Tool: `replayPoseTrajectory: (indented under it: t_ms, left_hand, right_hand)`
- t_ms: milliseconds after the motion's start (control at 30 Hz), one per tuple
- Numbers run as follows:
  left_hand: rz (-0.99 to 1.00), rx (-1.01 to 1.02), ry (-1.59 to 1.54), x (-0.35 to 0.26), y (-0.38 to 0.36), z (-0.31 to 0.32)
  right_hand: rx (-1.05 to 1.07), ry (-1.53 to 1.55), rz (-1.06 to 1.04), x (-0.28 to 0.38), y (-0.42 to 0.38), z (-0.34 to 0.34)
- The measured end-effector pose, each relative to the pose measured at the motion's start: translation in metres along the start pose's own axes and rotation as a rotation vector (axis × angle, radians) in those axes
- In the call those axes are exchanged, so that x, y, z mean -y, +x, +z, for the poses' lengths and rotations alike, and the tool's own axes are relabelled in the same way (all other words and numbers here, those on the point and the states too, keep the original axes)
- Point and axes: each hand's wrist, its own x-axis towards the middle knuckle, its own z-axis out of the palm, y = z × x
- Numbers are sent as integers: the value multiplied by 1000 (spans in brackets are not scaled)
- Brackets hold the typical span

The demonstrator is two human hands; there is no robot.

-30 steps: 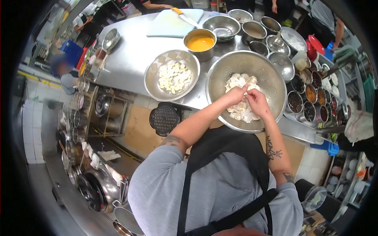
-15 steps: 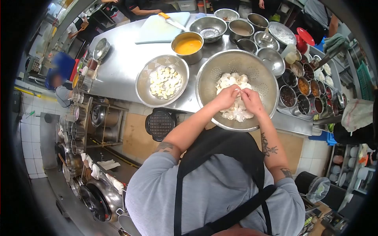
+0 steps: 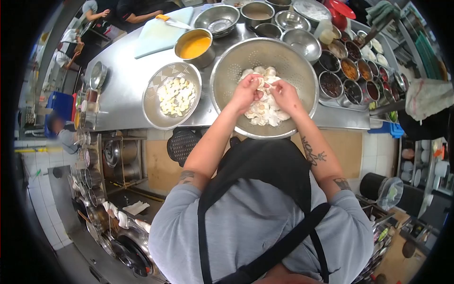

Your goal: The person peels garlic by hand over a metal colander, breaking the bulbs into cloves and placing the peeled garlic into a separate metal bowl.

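Observation:
Both hands are over a large perforated metal colander [image 3: 302, 61] holding garlic bulbs and papery skins [image 3: 265, 113]. My left hand [image 3: 247, 94] has its fingers curled around a whitish piece of garlic [image 3: 261, 85]. Close beside it, my right hand [image 3: 286, 97] pinches at the same piece; its fingertips partly hide the contact. To the left, a smaller perforated bowl [image 3: 150, 90] holds many pale peeled garlic cloves [image 3: 177, 97].
Behind stand a pot of orange-yellow liquid [image 3: 195, 47], a pale cutting board [image 3: 161, 35] with an orange-handled knife [image 3: 172, 21], and several metal bowls [image 3: 302, 46]. Filled ingredient containers [image 3: 350, 69] crowd the right. Other people [image 3: 137, 12] are at the far side.
The view has shifted, so the table things appear further left and higher. My hands have moved slightly apart, and a whitish piece of garlic now shows between them.

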Motion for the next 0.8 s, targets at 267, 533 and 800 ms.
replayPoseTrajectory:
  t_ms: [267, 533, 800]
  left_hand:
    - [1, -185, 360, 13, 1, 16]
    - [408, -341, 812, 17, -4, 32]
    - [298, -202, 491, 33, 11, 16]
  right_hand:
    - [59, 215, 34, 33, 0, 8]
    - [-134, 189, -120, 31, -2, 27]
    - [-6, 369, 108, 22, 6, 22]
